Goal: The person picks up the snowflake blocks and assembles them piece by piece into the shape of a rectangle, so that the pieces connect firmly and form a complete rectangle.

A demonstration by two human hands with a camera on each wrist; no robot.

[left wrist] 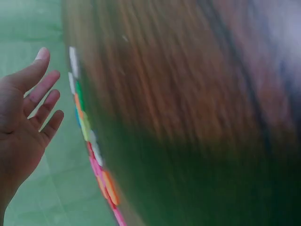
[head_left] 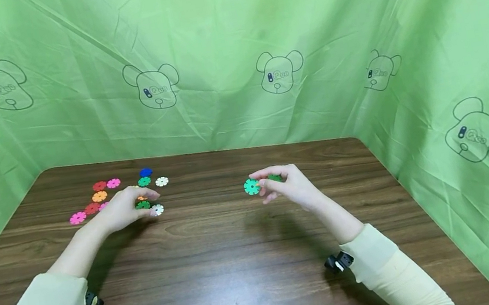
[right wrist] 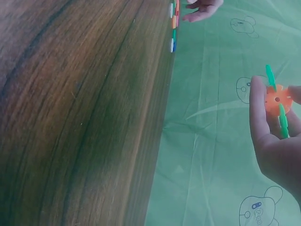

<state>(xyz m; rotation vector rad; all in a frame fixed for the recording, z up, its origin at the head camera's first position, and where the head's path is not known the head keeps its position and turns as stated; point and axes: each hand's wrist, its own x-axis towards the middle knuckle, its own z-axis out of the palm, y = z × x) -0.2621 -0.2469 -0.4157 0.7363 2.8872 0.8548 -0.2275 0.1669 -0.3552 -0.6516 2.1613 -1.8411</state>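
Note:
My right hand (head_left: 297,187) is raised above the table and pinches a small joined piece of notched plastic discs. In the right wrist view its orange disc (right wrist: 277,99) sits between thumb and fingers, with one green disc (right wrist: 270,75) slotted in above and another green disc (right wrist: 283,123) below. Over the loose discs at the left, my left hand (head_left: 125,207) hovers with fingers and thumb spread. Its thumb tip overlaps a white disc (head_left: 158,209) in the head view, beside a dark green disc (head_left: 143,205). In the left wrist view nothing lies between those fingers.
Several loose discs lie flat at the table's back left, among them a blue disc (head_left: 146,172), a second white disc (head_left: 162,181), an orange disc (head_left: 99,196) and a pink disc (head_left: 78,218). A green curtain (head_left: 218,113) hangs around the wooden table (head_left: 223,254).

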